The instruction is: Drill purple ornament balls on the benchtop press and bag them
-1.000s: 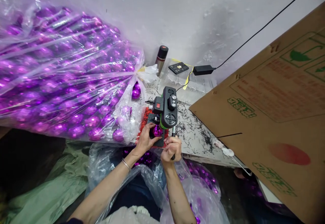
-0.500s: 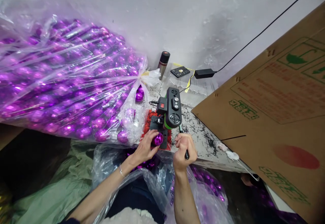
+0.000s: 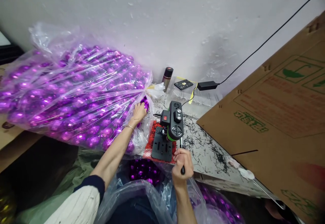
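My left hand (image 3: 139,113) reaches into the mouth of the clear plastic bag (image 3: 148,89), its fingers curled onto a shiny purple ball (image 3: 145,103); plastic and fingers hide part of that ball. In my right hand (image 3: 182,164) is the black-handled lever (image 3: 183,170) of a small press. The press has a black head (image 3: 175,120) with round grilles and a box with a red switch (image 3: 165,118). Its dark slotted base plate (image 3: 161,149) has no ball on it and lies on a red mat (image 3: 149,142).
Behind the press stand a dark flask (image 3: 167,78), a phone (image 3: 183,84) and a black power adapter (image 3: 207,85) with its cable. A large cardboard box (image 3: 269,115) leans in from the right. Black bits litter the tabletop (image 3: 195,149). More purple balls (image 3: 144,171) lie in plastic below the table edge.
My left hand has left the base plate, where it held a purple ball, and moved up-left to the bag's mouth. That ball is gone from the plate. My right hand stays on the lever.
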Motion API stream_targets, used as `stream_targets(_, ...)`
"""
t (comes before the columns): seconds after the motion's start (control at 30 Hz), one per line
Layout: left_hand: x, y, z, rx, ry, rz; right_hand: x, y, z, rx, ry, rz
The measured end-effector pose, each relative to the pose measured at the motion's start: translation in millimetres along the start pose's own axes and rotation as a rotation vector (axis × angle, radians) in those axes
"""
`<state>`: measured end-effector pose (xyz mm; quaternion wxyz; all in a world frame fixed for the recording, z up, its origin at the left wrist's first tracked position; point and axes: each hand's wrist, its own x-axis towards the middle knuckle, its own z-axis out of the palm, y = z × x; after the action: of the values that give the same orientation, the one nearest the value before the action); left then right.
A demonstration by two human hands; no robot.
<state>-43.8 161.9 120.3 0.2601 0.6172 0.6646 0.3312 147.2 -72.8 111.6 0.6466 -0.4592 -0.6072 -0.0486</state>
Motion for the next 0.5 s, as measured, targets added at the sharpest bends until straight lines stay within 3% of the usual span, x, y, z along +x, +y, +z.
stream_targets(0.13,11,-9,5.1,-0.050,-0.054,-0.037,1,0,1,-0.002,0.004,-0.014)
stream_targets(0.27,2,-14,-9.0,-0.171,-0.074,-0.048,5,-2,1,-0.001,0.002,-0.052)
stream_targets(0.37,-23,-20,-30.7,-0.509,-0.116,-0.083,8,-4,1,0.002,-0.005,-0.057)
stream_targets(0.43,-52,-26,-45.1,-0.802,-0.150,-0.122,10,-5,1,0.012,0.003,-0.046)
stream_targets(0.5,-87,-33,-54.5,-0.951,-0.192,-0.143,13,-7,1,0.017,0.021,-0.023)
